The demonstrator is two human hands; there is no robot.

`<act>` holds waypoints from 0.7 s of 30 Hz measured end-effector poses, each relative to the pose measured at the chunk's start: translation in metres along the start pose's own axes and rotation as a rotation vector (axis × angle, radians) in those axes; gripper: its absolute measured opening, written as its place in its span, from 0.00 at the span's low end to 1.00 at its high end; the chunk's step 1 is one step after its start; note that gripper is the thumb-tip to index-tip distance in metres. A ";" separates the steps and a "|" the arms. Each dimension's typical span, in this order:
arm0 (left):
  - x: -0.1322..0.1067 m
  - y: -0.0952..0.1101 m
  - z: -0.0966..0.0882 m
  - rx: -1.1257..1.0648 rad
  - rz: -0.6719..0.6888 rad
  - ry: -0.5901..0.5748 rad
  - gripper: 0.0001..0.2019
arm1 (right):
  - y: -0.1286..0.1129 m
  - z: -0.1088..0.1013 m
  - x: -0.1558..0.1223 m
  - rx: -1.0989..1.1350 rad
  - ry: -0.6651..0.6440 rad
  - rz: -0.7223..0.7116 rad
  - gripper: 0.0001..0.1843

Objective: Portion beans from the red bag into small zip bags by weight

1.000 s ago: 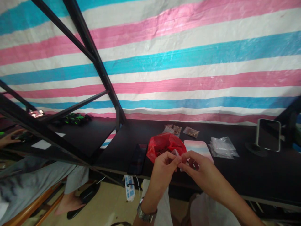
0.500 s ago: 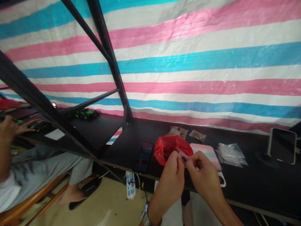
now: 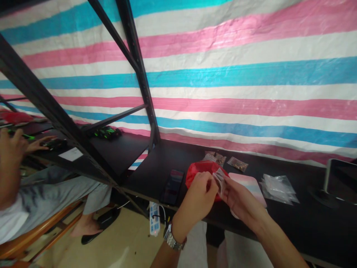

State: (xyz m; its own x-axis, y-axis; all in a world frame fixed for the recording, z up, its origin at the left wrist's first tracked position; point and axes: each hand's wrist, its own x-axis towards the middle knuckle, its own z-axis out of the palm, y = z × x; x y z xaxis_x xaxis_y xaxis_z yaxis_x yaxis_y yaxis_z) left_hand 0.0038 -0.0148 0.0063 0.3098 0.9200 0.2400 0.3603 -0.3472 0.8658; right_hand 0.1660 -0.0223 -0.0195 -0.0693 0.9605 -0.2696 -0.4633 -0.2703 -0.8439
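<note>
Pinching a small clear plastic bag (image 3: 220, 181) from both sides, the fingers (image 3: 211, 185) of the left hand (image 3: 195, 199) and the right hand (image 3: 241, 201) meet just above the table's front edge. The left fingers curl in, while the right ones lie pressed together along the bag's crumpled edge. The bag tilts upward between them; from this view, it is hard to tell whether anything is inside. A metal wristwatch (image 3: 173, 238) circles the left wrist.

Directly behind the hands sits a crumpled red plastic bag (image 3: 199, 172). The black table (image 3: 145, 178) also carries a dark smartphone (image 3: 172, 187) to the left and a pastel pink-and-blue mat (image 3: 249, 188) to the right. Small packets of brown bits (image 3: 237, 164) lie beyond the red bag, with a pile of clear plastic bags (image 3: 279, 189) and a tablet on a stand (image 3: 338, 181) farther right.

A striped pink, blue and white tarp (image 3: 223, 74) forms the wall behind a black metal frame (image 3: 134, 56). At far left, a seated co-worker (image 3: 16, 193) reaches over a lower black surface (image 3: 117, 158). A power strip (image 3: 154, 219) hangs below the table, above the pale floor (image 3: 131, 238).
</note>
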 end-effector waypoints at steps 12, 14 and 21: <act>-0.026 -0.019 -0.018 0.494 -0.188 0.179 0.12 | -0.003 0.002 0.056 -0.882 0.156 -0.594 0.17; -0.029 -0.015 -0.018 0.424 -0.210 0.167 0.13 | -0.002 0.003 0.055 -0.878 0.124 -0.602 0.17; -0.026 -0.006 -0.011 0.167 -0.177 0.149 0.12 | -0.007 0.009 0.046 -0.748 0.078 -0.542 0.15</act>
State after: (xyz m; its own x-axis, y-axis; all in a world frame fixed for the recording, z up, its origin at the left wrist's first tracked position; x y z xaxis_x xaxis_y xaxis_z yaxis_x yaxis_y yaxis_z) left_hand -0.0162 -0.0348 0.0002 0.1012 0.9813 0.1638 0.5413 -0.1925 0.8185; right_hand 0.1576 0.0240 -0.0218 0.0625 0.9684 0.2413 0.2773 0.2154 -0.9363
